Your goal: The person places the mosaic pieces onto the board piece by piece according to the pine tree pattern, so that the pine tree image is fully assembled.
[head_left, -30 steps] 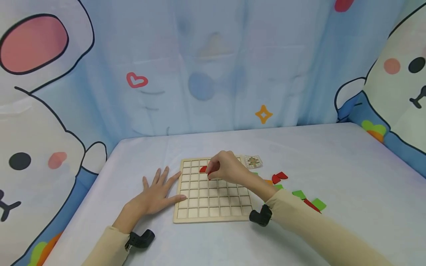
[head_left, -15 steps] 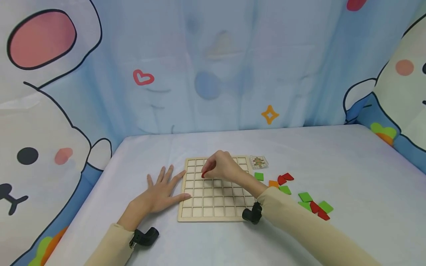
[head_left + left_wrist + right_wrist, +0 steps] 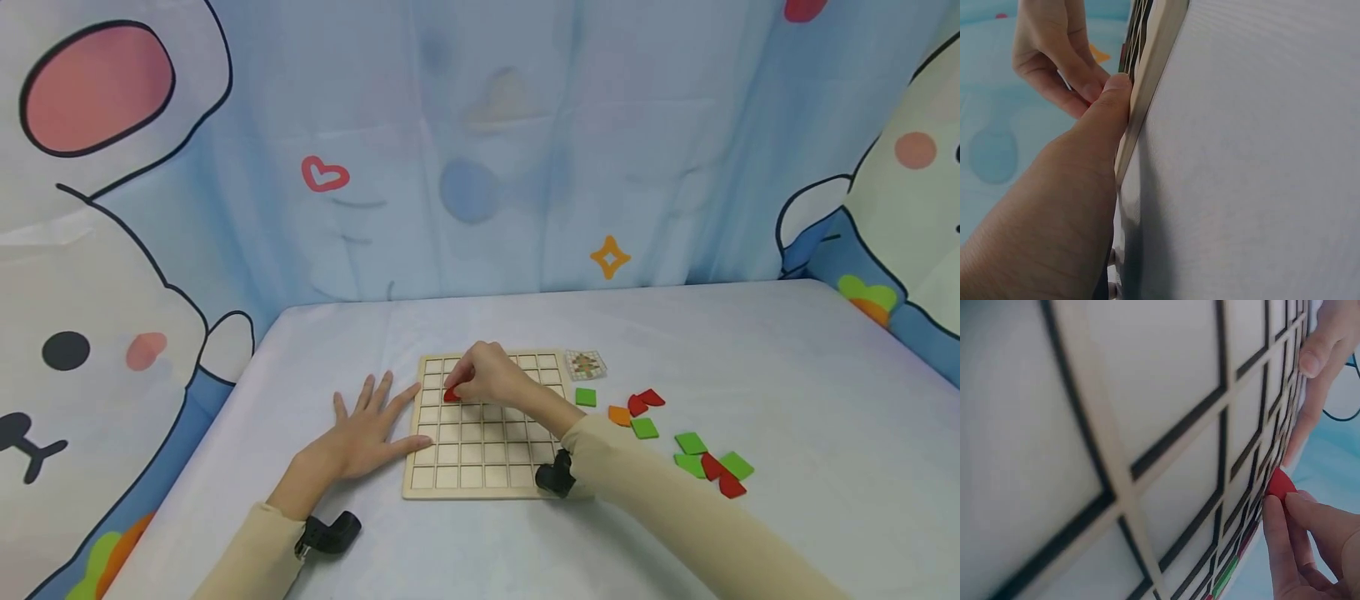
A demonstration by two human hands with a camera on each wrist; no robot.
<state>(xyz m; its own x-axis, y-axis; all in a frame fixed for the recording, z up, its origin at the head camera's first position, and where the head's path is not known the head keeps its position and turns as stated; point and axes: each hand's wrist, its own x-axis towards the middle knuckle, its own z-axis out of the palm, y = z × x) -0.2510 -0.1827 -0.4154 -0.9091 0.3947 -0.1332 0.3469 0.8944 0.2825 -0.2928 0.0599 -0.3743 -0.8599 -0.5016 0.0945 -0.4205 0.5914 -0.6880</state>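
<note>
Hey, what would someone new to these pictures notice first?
Probably the big white cartoon figure on the left of the blue backdrop, with another cartoon figure at the far right. Next, the pale gridded board on the table, where the right grip pinches a red piece and the left grip touches its left edge. Bright green pieces, more red pieces and an orange piece lie right of the board.

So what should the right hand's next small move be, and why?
Probably settle the red piece into the grid of the wooden board and let go: the right hand pinches it over the cells, and the left hand touches the board's edge, which should steady it.
</note>
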